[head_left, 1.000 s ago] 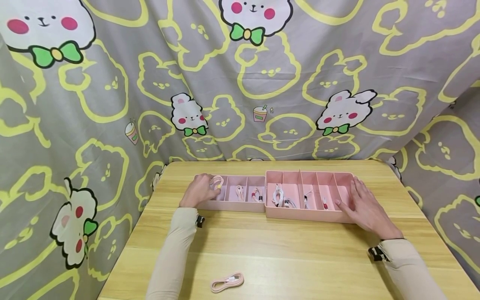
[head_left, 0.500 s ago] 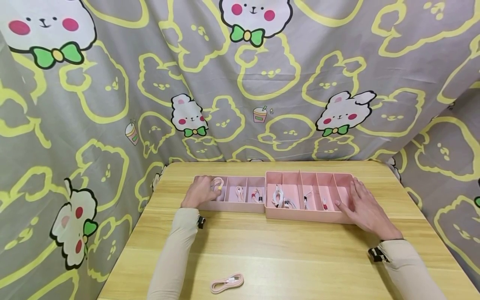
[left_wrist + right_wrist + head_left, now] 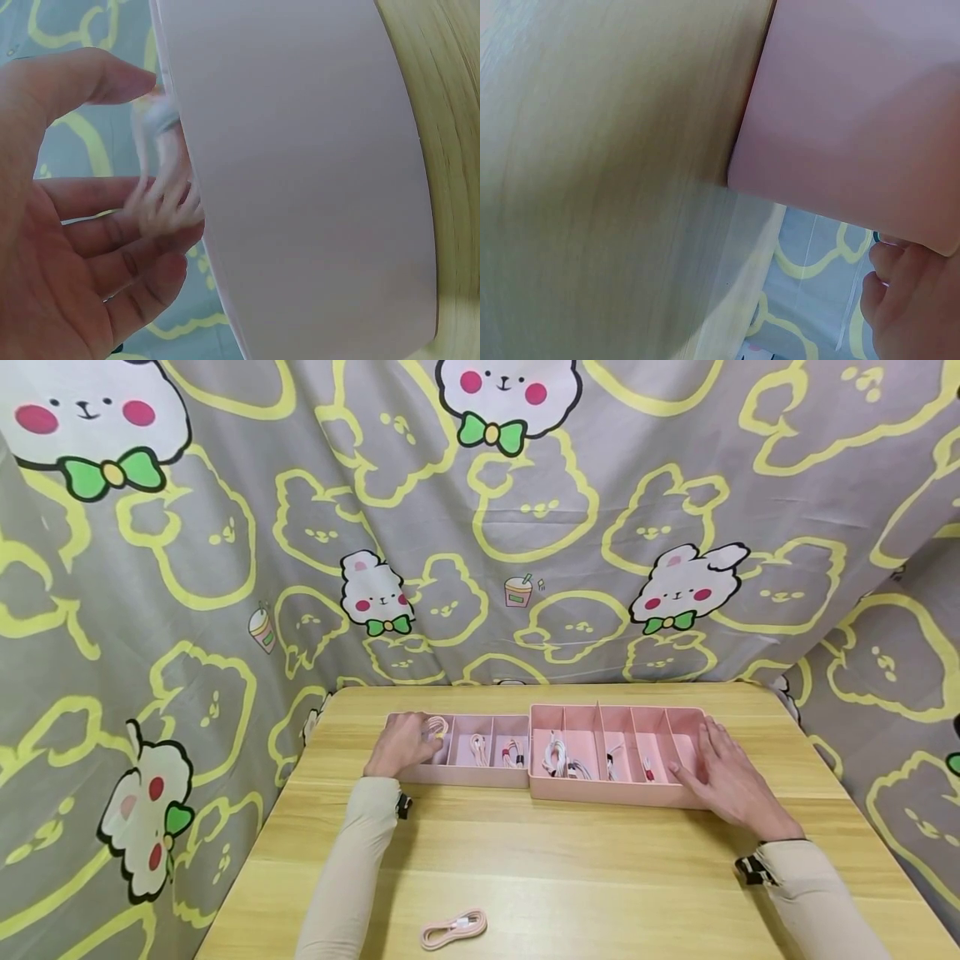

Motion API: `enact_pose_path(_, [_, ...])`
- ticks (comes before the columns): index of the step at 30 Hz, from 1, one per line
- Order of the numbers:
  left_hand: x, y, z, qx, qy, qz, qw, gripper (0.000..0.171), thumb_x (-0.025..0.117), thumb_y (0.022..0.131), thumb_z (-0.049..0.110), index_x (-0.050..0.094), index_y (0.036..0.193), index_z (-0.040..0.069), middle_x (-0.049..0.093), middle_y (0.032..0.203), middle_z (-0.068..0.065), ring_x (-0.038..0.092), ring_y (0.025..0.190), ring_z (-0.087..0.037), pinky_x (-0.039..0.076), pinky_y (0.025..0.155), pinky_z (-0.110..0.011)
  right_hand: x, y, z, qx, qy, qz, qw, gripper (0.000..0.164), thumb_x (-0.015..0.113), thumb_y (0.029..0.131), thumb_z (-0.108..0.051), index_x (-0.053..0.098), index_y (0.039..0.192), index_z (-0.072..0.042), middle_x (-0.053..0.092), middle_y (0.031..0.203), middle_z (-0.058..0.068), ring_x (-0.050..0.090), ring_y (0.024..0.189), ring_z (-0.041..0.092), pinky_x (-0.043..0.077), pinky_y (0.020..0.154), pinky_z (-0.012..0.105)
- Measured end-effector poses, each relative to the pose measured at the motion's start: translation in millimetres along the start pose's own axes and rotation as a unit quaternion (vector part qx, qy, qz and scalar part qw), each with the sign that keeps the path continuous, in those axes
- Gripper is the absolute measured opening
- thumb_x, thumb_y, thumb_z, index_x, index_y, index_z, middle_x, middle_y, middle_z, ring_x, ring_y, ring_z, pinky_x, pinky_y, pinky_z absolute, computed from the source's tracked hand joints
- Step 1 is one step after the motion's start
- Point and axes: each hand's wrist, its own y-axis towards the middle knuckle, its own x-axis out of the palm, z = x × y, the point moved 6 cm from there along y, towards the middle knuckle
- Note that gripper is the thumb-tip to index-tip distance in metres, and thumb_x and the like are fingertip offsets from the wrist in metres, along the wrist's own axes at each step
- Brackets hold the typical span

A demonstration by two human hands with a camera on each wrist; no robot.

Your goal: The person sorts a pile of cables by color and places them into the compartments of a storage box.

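Observation:
In the head view my left hand (image 3: 401,745) is at the leftmost compartment of a pale lilac divided box (image 3: 465,774). It holds a coiled pink cable (image 3: 436,727) by thumb and curled fingers. The left wrist view shows that coil (image 3: 171,176), blurred, beside the box's pale wall (image 3: 300,180), which hides part of it. My right hand (image 3: 738,781) rests on the right end of a pink divided box (image 3: 615,791), its fingers fairly straight along the end and the thumb over the front rim. From the right wrist, fingers (image 3: 911,289) show beside the pink wall (image 3: 840,127).
Coiled cables (image 3: 478,749) lie in other lilac compartments. White cables (image 3: 555,753) and a small red-tipped piece (image 3: 648,770) lie in the pink box. A loose coiled pink cable (image 3: 453,930) lies near the front of the wooden table (image 3: 570,868). A patterned curtain (image 3: 450,527) hangs behind.
Both hands and both boxes keep nearly the same places. The whole head view has shifted very slightly.

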Motion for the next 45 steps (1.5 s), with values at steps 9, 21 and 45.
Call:
enact_pose_path(9, [0.4, -2.3, -3.0, -0.024, -0.018, 0.000, 0.9995, 0.049, 0.075, 0.086, 0.029, 0.071, 0.118, -0.008, 0.059, 0.060, -0.005, 0.065, 0.081, -0.030, 0.057, 0.085, -0.047, -1, 1, 0, -0.001, 0.001, 0.001, 1.000, 0.095, 0.053, 0.103, -0.049, 0.013, 0.156, 0.019, 0.009, 0.166, 0.040, 0.009, 0.156, 0.054, 0.008, 0.130, 0.061])
enact_pose_path(21, [-0.8, -8.6, -7.0, -0.019, -0.057, 0.012, 0.9981, 0.042, 0.072, 0.088, 0.026, 0.072, 0.113, -0.007, 0.055, 0.064, -0.004, 0.048, 0.056, -0.015, 0.036, 0.047, -0.026, -1, 1, -1, 0.001, 0.000, -0.004, 1.000, 0.095, 0.053, 0.103, -0.049, 0.013, 0.156, 0.019, 0.010, 0.165, 0.040, 0.010, 0.156, 0.054, 0.007, 0.130, 0.059])
enact_pose_path(45, [-22.8, -47.7, -5.6, -0.018, -0.088, 0.045, 0.9949, 0.026, 0.073, 0.089, 0.030, 0.068, 0.103, 0.009, 0.073, 0.090, -0.012, 0.062, 0.074, -0.019, 0.049, 0.059, -0.032, -2, 2, -1, 0.000, 0.006, -0.004, 1.000, 0.095, 0.053, 0.103, -0.049, 0.012, 0.157, 0.018, 0.011, 0.165, 0.041, 0.010, 0.155, 0.056, 0.008, 0.129, 0.061])
